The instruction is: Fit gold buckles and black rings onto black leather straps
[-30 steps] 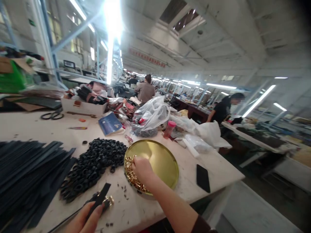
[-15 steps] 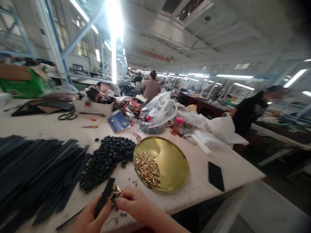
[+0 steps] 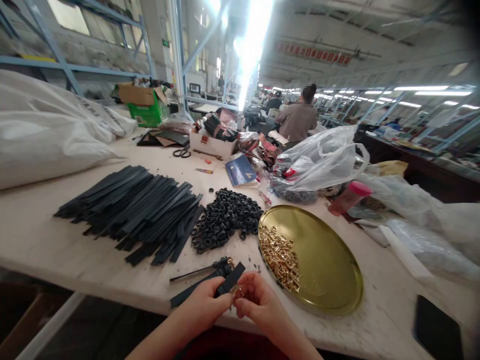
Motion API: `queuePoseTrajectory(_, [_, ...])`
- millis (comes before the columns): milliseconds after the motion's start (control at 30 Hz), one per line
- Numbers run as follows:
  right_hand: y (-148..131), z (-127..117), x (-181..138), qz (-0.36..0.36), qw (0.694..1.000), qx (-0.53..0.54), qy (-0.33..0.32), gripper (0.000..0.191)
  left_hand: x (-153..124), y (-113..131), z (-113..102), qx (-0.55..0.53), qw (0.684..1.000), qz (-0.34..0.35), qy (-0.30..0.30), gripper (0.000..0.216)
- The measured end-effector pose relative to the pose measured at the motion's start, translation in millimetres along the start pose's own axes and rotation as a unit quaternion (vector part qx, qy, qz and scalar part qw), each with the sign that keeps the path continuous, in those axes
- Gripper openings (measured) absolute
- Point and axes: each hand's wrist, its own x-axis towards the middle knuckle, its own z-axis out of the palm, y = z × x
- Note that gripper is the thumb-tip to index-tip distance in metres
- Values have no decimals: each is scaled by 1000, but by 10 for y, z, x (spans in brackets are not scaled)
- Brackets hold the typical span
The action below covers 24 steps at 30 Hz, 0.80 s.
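Low in the middle of the view, my left hand is closed on a black strap, whose flat end points up and to the right. Against it my right hand pinches a small gold buckle, partly hidden by the fingers. Just behind the hands lie finished-looking black straps with gold metal at one end. A heap of small black loops sits farther back. To its right, gold buckles fill the left side of a round gold tray.
Many black strips are stacked at left, near a large white sack. Behind are scissors, a blue booklet, a plastic bag and a pink-lidded jar. A phone lies at right. A person sits beyond.
My view has swung left, so the table's things appear farther right. Both hands stay together on the strap; the strap's end has tipped further to the right.
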Motion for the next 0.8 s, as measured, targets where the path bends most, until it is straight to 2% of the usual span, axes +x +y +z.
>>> queuePoseTrajectory(133, [52, -23, 16, 40, 999, -14, -4, 33, -84, 21, 2, 88, 993, 65, 46, 12])
queuePoseTrajectory(267, [49, 16, -16, 77, 997, -25, -18, 35, -150, 0, -8, 138, 985, 74, 67, 13])
queuePoseTrajectory(500, [-124, 125, -145, 36, 999, -12, -4, 32, -250, -5, -45, 10, 998, 60, -15, 18])
queuePoseTrajectory(600, [-140, 154, -177, 35, 996, 22, 75, 28, -329, -43, -6, -38, 998, 45, -15, 27])
queuePoseTrajectory(700, [-100, 185, -191, 45, 978, 137, 150, 31, -346, -80, -125, 2, 997, 67, 22, 30])
queuePoseTrajectory(733, [-80, 192, -192, 56, 971, 173, 158, 32, -340, -72, -240, 35, 995, 79, 50, 30])
queuePoseTrajectory(800, [-40, 188, -187, 78, 960, 214, 163, 32, -362, -21, -570, 119, 977, 96, 148, 30])
